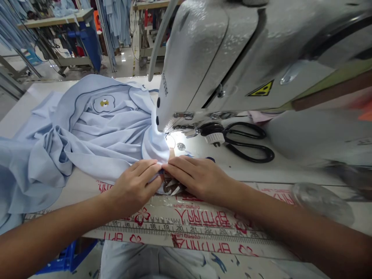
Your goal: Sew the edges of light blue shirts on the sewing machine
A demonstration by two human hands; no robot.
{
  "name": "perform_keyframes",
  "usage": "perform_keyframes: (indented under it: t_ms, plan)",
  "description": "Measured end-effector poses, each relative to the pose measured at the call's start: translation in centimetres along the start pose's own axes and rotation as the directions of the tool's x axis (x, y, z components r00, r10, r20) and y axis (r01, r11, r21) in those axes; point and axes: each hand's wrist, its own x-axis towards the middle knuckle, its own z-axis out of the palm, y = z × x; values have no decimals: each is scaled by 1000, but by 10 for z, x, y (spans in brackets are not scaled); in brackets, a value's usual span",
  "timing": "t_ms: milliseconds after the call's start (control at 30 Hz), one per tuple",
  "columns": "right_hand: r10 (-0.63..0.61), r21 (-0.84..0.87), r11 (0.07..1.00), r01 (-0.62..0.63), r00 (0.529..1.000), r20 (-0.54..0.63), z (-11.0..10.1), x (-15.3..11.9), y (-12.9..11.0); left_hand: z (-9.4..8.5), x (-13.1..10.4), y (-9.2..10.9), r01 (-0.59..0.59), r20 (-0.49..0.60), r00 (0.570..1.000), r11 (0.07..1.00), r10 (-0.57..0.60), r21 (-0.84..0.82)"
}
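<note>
A light blue garment [113, 130] with dark blue piping and an embroidered patch [104, 103] lies bunched on the table, its right end reaching beneath the head of a sewing machine [197, 69]. At the front edge of that cloth, my left hand [135, 188] has its fingers closed on the fabric. My right hand [200, 178] meets it fingertip to fingertip, its fingers pressed together on the same edge. The bit of cloth between the fingertips is mostly covered. Small metal blades [174, 188], perhaps snips, show just under the hands. The machine's lamp lights the needle area.
Black-handled scissors [247, 141] lie right of the needle area. A printed measuring scale [180, 228] runs along the table's front edge. A clear round disc [322, 199] sits at the right. Behind stand other work tables [58, 19] and hanging light blue garments [117, 19].
</note>
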Motion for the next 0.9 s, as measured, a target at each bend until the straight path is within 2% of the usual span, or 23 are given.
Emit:
perform_keyframes:
  t_ms: [100, 233, 467, 600, 667, 733, 800, 900]
  plan:
    - [12, 11, 1000, -12, 1000, -25, 2, 1, 1, 1, 0, 0, 14, -8, 1000, 1000, -14, -7]
    - [-24, 70, 997, 31, 995, -102, 3, 3, 3, 2, 3, -1, 21, -45, 999, 1000, -20, 15]
    - [-110, 47, 993, 112, 993, -38, 0, 2, 3, -2, 0, 0, 1, -15, 1000, 1000, -1, -22]
    - [-110, 27, 994, 109, 993, 37, -5, -1, 5, -3, 7, -9, 35, -48, 998, 995, -40, -93]
    - [-101, 38, 994, 99, 993, 63, -6, -3, 5, -4, 16, -15, 88, -67, 994, 995, -91, -35]
    - [-88, 54, 995, 84, 994, 71, -6, -4, 5, -5, 26, -18, 110, -102, 990, 987, -98, 116]
    - [-75, 72, 995, 70, 995, 67, -6, -5, 6, -7, 30, -14, 43, -101, 995, 973, -21, 228]
    - [-67, 111, 992, 58, 995, 77, -4, -6, 6, -9, 24, -3, -82, -7, 996, 972, 86, 221]
